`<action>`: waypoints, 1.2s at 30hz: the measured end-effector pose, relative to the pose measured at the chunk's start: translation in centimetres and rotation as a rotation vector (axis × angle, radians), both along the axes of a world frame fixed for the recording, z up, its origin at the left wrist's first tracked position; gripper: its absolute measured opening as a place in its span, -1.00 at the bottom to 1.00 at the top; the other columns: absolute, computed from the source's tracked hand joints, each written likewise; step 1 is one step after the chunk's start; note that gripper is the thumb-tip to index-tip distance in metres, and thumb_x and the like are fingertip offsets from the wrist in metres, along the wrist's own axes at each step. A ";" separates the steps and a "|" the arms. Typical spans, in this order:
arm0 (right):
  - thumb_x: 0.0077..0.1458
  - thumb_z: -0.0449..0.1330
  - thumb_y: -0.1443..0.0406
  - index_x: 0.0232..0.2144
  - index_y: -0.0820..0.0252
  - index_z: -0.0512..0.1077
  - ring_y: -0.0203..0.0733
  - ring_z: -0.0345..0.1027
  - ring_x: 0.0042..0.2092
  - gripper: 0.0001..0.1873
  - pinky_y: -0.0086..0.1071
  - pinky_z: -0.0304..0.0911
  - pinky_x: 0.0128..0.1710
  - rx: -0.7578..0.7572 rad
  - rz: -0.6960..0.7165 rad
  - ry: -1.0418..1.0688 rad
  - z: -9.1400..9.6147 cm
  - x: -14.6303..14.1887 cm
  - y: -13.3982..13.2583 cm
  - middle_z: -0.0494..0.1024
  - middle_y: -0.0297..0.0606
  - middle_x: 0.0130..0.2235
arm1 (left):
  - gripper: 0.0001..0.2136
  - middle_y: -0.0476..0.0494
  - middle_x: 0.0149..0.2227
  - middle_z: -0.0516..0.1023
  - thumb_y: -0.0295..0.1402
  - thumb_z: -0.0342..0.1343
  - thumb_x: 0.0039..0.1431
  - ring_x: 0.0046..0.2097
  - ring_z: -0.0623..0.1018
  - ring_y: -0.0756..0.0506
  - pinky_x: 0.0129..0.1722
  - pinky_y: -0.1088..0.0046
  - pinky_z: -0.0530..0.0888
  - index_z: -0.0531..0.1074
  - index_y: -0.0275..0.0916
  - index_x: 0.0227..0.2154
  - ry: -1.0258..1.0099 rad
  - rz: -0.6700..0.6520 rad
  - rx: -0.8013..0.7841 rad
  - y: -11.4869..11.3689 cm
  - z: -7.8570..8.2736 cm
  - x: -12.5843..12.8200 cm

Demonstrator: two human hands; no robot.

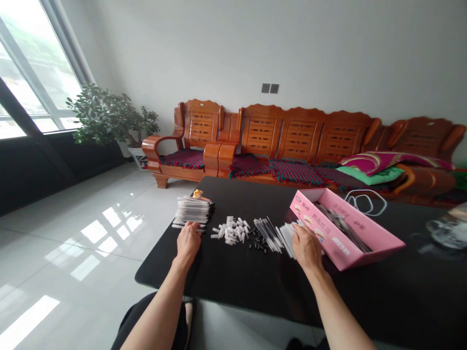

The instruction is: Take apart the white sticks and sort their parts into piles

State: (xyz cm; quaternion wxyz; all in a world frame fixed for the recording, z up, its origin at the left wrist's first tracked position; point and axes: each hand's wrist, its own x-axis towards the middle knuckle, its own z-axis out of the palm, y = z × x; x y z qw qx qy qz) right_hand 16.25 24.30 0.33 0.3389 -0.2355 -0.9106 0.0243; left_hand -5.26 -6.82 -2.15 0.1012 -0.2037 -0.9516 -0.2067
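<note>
My left hand (188, 242) is at the front of a stack of white pens (193, 210), fingers closed on a pen that shows on both sides of them. On the right, my right hand (307, 247) reaches over a row of white pen barrels (286, 237). Its fingers are bent together there, and what they hold is hidden. Between the hands lie a heap of short white caps (232, 230), small black plugs (259, 242) and a row of thin dark pen refills (269, 233) with pale tips.
A pink box (339, 228) holding dark, thin pieces stands right of my right hand. Behind it lies a white cord loop (368, 203). A small yellow figure (197, 194) sits behind the pens. A clear glass dish (447, 233) is far right. A wooden sofa (260, 131) stands beyond the black table (233, 284).
</note>
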 end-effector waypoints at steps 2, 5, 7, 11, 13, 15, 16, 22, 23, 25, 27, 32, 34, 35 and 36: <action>0.08 -0.03 0.39 -0.18 0.34 0.47 -0.03 0.38 -0.18 -0.67 -0.26 0.25 -0.15 -0.005 0.005 0.010 0.1 0.0 -0.3 0.54 -0.04 -0.26 | -0.84 -0.13 -0.21 0.49 -0.47 0.07 0.07 -0.20 0.52 -0.14 -0.28 0.44 0.35 0.47 -0.19 -0.28 -0.013 -0.025 -0.026 0.2 0.1 0.5; 0.09 -0.03 0.38 -0.17 0.33 0.46 -0.03 0.38 -0.18 -0.67 -0.26 0.26 -0.14 -0.019 0.034 0.018 0.2 -0.2 -0.9 0.54 -0.04 -0.26 | -0.90 -0.11 -0.27 0.48 -0.44 0.08 0.08 -0.24 0.52 -0.12 -0.34 0.46 0.31 0.47 -0.17 -0.36 -0.049 -0.063 -0.066 0.4 0.2 0.9; 0.10 -0.03 0.37 -0.16 0.33 0.46 -0.02 0.38 -0.17 -0.66 -0.24 0.26 -0.12 -0.048 0.065 0.028 0.3 -0.4 -1.4 0.54 -0.03 -0.26 | -0.91 -0.11 -0.28 0.48 -0.42 0.06 0.10 -0.26 0.52 -0.12 -0.37 0.46 0.29 0.47 -0.17 -0.40 -0.061 -0.058 -0.086 0.4 0.4 1.0; 0.13 -0.02 0.29 -0.19 0.32 0.47 -0.02 0.40 -0.18 -0.67 -0.21 0.28 -0.13 -0.246 0.177 0.091 0.7 -0.9 -2.9 0.54 0.00 -0.23 | -0.86 -0.10 -0.28 0.50 -0.36 -0.01 0.20 -0.31 0.52 -0.10 -0.40 0.48 0.27 0.45 -0.16 -0.34 -0.011 -0.047 -0.022 0.8 1.5 1.7; 0.13 0.03 0.21 -0.25 0.27 0.49 -0.07 0.44 -0.25 -0.69 -0.26 0.33 -0.21 -0.465 0.266 0.089 0.9 -1.2 -4.1 0.56 -0.05 -0.28 | -0.85 -0.09 -0.28 0.51 -0.34 -0.04 0.23 -0.31 0.52 -0.08 -0.37 0.49 0.30 0.44 -0.14 -0.29 0.038 -0.137 0.083 1.5 2.2 2.6; 0.12 0.06 0.12 -0.33 0.24 0.49 -0.14 0.45 -0.38 -0.67 -0.32 0.35 -0.37 -0.759 0.360 0.037 1.0 -1.7 -5.7 0.57 -0.12 -0.38 | -0.84 -0.07 -0.26 0.52 -0.34 -0.05 0.25 -0.30 0.52 -0.04 -0.32 0.52 0.33 0.44 -0.14 -0.26 0.057 -0.301 0.202 2.4 2.9 4.0; 0.12 0.06 0.07 -0.34 0.24 0.48 -0.17 0.44 -0.44 -0.63 -0.35 0.34 -0.45 -0.916 0.410 0.007 1.0 -1.9 -6.6 0.56 -0.15 -0.43 | -0.84 -0.06 -0.25 0.52 -0.33 -0.05 0.25 -0.30 0.52 -0.03 -0.30 0.53 0.34 0.44 -0.13 -0.25 0.057 -0.385 0.252 2.9 3.1 4.7; 0.08 0.01 -0.10 -0.42 0.31 0.42 -0.27 0.37 -0.61 -0.45 -0.45 0.24 -0.64 -1.406 0.568 -0.086 1.3 -2.7 -10.4 0.50 -0.25 -0.58 | -0.80 -0.10 -0.28 0.53 -0.36 -0.04 0.25 -0.28 0.52 -0.03 -0.24 0.51 0.41 0.50 -0.14 -0.26 -0.028 -0.693 0.442 5.5 3.5 8.2; 0.06 0.02 -0.11 -0.44 0.31 0.41 -0.28 0.36 -0.63 -0.44 -0.47 0.22 -0.66 -1.434 0.571 -0.097 1.4 -2.7 -10.6 0.49 -0.26 -0.60 | -0.80 -0.12 -0.29 0.54 -0.36 -0.03 0.24 -0.28 0.53 -0.05 -0.24 0.50 0.42 0.52 -0.14 -0.26 -0.067 -0.708 0.459 5.8 3.5 8.6; 0.03 0.06 -0.12 -0.46 0.30 0.39 -0.30 0.33 -0.65 -0.45 -0.49 0.20 -0.67 -1.463 0.578 -0.102 1.6 -2.7 -10.8 0.47 -0.29 -0.63 | -0.80 -0.15 -0.26 0.54 -0.35 -0.01 0.23 -0.26 0.53 -0.08 -0.21 0.47 0.43 0.54 -0.14 -0.27 -0.150 -0.713 0.494 6.0 3.7 9.0; 0.00 0.10 -0.12 -0.48 0.30 0.39 -0.30 0.33 -0.65 -0.46 -0.49 0.19 -0.68 -1.473 0.577 -0.080 1.7 -2.6 -10.7 0.46 -0.30 -0.64 | -0.81 -0.18 -0.16 0.53 -0.34 0.03 0.20 -0.22 0.53 -0.10 -0.16 0.43 0.43 0.54 -0.12 -0.22 -0.203 -0.676 0.568 6.1 3.9 9.2; 0.00 0.12 -0.10 -0.47 0.28 0.39 -0.31 0.35 -0.62 -0.49 -0.48 0.23 -0.65 -1.482 0.548 0.037 1.6 -2.3 -10.3 0.48 -0.29 -0.60 | -0.78 -0.13 -0.42 0.54 -0.16 0.13 0.10 -0.47 0.50 -0.04 -0.42 0.49 0.45 0.52 -0.20 -0.38 -0.401 -0.377 0.849 6.1 3.4 8.1; 0.00 0.13 -0.09 -0.45 0.29 0.40 -0.31 0.35 -0.61 -0.49 -0.47 0.24 -0.64 -1.483 0.564 0.029 1.5 -2.3 -10.2 0.48 -0.30 -0.59 | -0.67 -0.10 -0.55 0.49 -0.06 0.10 0.09 -0.56 0.48 -0.03 -0.54 0.52 0.42 0.50 -0.27 -0.44 -0.652 -0.341 0.949 6.2 2.9 7.6; -0.01 0.14 -0.09 -0.45 0.29 0.40 -0.31 0.35 -0.62 -0.50 -0.47 0.24 -0.64 -1.482 0.575 0.011 1.5 -2.4 -10.3 0.48 -0.30 -0.59 | -0.63 -0.12 -0.53 0.50 -0.03 0.09 0.09 -0.55 0.50 -0.03 -0.56 0.52 0.43 0.49 -0.30 -0.42 -0.789 -0.353 1.009 6.3 2.6 7.4; -0.02 0.15 -0.08 -0.45 0.29 0.40 -0.31 0.35 -0.62 -0.50 -0.47 0.24 -0.64 -1.479 0.586 -0.013 1.5 -2.4 -10.3 0.48 -0.30 -0.60 | -0.61 -0.16 -0.49 0.53 -0.02 0.10 0.08 -0.52 0.53 -0.04 -0.54 0.51 0.45 0.49 -0.33 -0.38 -0.913 -0.374 1.074 6.4 2.4 7.2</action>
